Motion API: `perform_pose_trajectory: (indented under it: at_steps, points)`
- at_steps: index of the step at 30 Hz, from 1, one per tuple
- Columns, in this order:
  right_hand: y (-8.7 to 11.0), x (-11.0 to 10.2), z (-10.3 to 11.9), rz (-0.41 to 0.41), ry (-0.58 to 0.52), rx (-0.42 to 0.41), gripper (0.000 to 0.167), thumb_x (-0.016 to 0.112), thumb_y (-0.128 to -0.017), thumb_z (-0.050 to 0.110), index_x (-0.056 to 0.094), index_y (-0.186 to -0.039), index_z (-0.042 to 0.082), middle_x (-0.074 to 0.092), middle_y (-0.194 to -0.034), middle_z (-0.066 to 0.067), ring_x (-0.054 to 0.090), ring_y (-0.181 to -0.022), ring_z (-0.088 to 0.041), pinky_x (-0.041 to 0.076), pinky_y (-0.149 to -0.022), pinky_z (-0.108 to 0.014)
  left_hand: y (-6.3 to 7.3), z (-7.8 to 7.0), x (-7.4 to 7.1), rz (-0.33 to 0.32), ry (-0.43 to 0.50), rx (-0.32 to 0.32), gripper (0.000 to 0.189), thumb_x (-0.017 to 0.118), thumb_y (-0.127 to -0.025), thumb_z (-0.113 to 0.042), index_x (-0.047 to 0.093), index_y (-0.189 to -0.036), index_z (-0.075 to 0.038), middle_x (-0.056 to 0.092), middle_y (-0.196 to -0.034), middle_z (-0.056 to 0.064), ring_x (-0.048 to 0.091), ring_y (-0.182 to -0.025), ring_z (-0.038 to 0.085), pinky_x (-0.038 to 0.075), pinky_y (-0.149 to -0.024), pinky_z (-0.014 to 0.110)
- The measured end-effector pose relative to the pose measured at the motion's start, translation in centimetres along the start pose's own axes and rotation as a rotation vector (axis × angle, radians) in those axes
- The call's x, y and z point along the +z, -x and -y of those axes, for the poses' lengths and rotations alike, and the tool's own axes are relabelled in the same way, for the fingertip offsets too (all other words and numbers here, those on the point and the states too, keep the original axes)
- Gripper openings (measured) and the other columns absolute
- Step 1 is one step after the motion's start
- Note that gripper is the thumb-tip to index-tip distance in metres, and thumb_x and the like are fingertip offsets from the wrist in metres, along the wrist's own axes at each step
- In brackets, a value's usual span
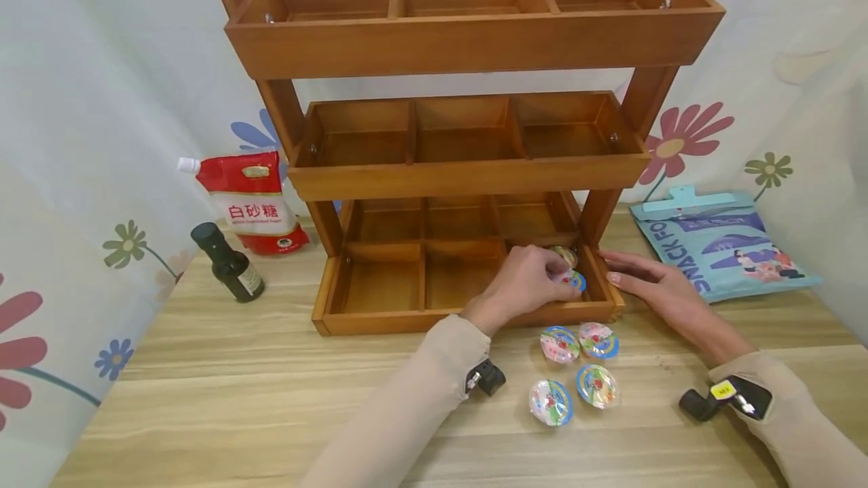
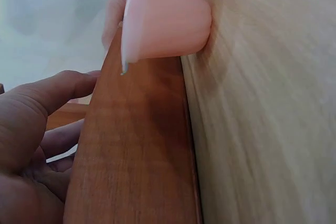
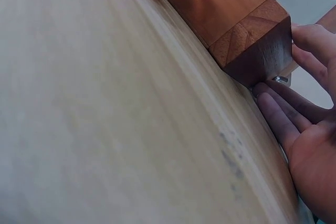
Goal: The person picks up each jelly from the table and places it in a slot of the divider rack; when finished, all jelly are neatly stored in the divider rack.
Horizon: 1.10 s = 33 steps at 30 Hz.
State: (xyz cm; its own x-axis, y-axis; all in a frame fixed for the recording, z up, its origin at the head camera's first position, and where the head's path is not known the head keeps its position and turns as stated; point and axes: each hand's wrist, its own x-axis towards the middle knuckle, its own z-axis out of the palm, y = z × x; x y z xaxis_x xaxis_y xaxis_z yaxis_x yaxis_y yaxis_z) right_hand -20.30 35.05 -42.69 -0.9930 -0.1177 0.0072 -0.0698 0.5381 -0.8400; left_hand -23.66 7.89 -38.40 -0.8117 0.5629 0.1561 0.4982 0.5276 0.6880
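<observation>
My left hand (image 1: pixel 522 282) reaches over the front wall into the bottom tier's right front compartment, its thumb and fingers pinching a jelly cup (image 1: pixel 577 281) with a blue-edged lid. Another jelly cup (image 1: pixel 564 254) lies just behind it. In the left wrist view, the front board (image 2: pixel 136 145) hides what the fingertips touch. My right hand (image 1: pixel 654 288) rests against the outer right side of the wooden rack (image 1: pixel 468 185), fingers extended. Several lidded jelly cups (image 1: pixel 560 344) lie on the table in front of the rack; a pink one (image 2: pixel 168 19) appears in the left wrist view.
Left of the rack stand a red and white sugar bag (image 1: pixel 254 205) and a dark bottle with a black cap (image 1: pixel 233 266). To the right lies a light blue snack bag (image 1: pixel 725 243). A floral curtain (image 1: pixel 102 96) hangs behind the table (image 1: pixel 224 398).
</observation>
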Motion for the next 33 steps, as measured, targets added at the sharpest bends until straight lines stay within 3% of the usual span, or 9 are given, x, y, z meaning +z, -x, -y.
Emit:
perform_pose_trajectory:
  at_steps: [8, 26, 33]
  points:
    - [-0.04, -0.07, -0.08, 0.000, -0.004, -0.010, 0.059, 0.065, -0.106, 0.043, 0.053, -0.159, 0.019, 0.055, -0.157, -0.010, 0.045, -0.146, -0.032, 0.039, -0.107, -0.037, -0.10, -0.20, 0.43, 0.021, -0.005, -0.007, 0.037, 0.089, -0.090, -0.028, 0.082, -0.119, -0.008, 0.079, -0.114, 0.000, 0.068, -0.092, 0.004, 0.050, -0.078, 0.013]
    - [-0.09, -0.12, -0.16, -0.008, -0.006, -0.019, 0.057, 0.066, -0.106, 0.041, 0.054, -0.158, 0.019, 0.055, -0.156, -0.011, 0.052, -0.130, -0.005, 0.041, -0.096, -0.011, -0.93, -0.10, 0.63, 0.032, -0.096, -0.005, 0.035, 0.092, -0.087, -0.028, 0.083, -0.113, -0.007, 0.080, -0.108, -0.002, 0.070, -0.093, 0.007, 0.049, -0.077, 0.012]
    - [-0.04, -0.06, -0.10, 0.002, 0.008, -0.012, 0.058, 0.064, -0.107, 0.042, 0.052, -0.159, 0.020, 0.054, -0.157, -0.011, 0.051, -0.135, -0.014, 0.041, -0.098, -0.014, -0.90, -0.08, 0.80, 0.036, -0.126, -0.002, 0.035, 0.091, -0.088, -0.029, 0.083, -0.114, -0.008, 0.080, -0.108, -0.003, 0.071, -0.096, 0.006, 0.049, -0.079, 0.012]
